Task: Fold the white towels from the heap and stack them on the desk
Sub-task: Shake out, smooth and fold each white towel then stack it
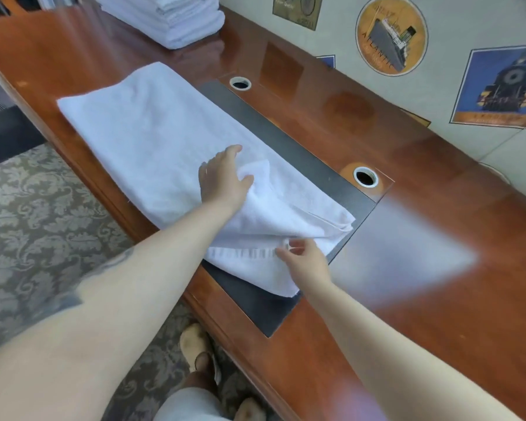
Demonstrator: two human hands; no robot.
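A long white towel lies folded lengthwise across the wooden desk, partly over a dark inlay pad. My left hand rests on its middle and grips a bunched fold of cloth between thumb and fingers. My right hand pinches the towel's near edge by the striped hem, where the near end is lifted and doubled over. A stack of folded white towels stands at the far end of the desk.
Two round cable holes sit beside the pad. A wall with posters runs along the desk's right side. Patterned carpet lies to the left, and my feet show below the desk edge.
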